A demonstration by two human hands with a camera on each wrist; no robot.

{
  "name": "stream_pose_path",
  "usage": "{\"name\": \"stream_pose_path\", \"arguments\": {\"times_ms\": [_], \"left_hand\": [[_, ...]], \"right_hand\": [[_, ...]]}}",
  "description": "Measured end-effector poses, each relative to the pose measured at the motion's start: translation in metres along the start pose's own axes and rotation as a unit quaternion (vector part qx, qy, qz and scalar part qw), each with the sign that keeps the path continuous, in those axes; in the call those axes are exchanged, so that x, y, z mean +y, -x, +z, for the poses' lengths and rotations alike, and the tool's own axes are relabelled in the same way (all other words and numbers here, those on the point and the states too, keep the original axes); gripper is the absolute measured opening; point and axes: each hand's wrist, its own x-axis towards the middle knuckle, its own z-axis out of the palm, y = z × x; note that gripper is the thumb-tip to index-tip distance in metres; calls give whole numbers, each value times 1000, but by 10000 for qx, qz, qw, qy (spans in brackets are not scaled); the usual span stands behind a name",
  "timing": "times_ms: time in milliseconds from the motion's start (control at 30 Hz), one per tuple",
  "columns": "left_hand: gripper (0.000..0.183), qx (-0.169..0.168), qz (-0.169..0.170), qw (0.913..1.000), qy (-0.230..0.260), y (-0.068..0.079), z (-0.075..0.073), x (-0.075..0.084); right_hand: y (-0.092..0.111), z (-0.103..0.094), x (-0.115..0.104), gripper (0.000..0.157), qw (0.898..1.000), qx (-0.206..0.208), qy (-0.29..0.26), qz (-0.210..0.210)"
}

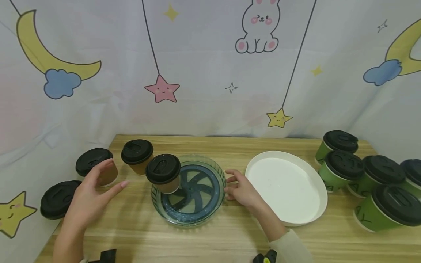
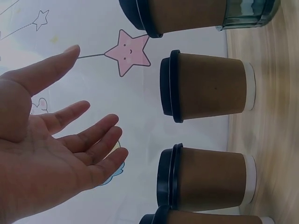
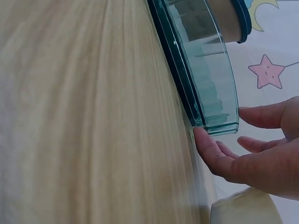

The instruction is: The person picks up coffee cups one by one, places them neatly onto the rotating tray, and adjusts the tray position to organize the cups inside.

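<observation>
A brown paper cup with a black lid (image 1: 163,173) stands inside a round green-tinted glass dish (image 1: 189,219), left of its middle. My right hand (image 1: 242,189) is at the dish's right side, its fingertips right at the glass wall, as the right wrist view shows. My left hand (image 1: 87,195) hovers over the left of the table with thumb and fingers spread, holding nothing. Near it are more brown cups: one behind the fingers (image 1: 108,173), one farther back (image 1: 137,157), and one at the left edge whose black lid (image 1: 59,199) shows partly behind the hand.
To the right of the dish lies a round white tray (image 1: 286,186), partly behind the right forearm. Several green paper cups with black lids (image 1: 340,170) crowd the table's right side. A white printed curtain (image 1: 204,54) hangs behind the wooden table (image 1: 184,244).
</observation>
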Motion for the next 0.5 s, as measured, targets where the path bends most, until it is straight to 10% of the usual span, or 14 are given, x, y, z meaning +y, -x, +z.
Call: {"name": "stream_pose_path", "arguments": {"times_ms": [500], "left_hand": [[81, 33, -221, 9998, 0, 7, -15, -11]], "right_hand": [[1, 1, 1, 58, 9999, -136, 33, -98]]}}
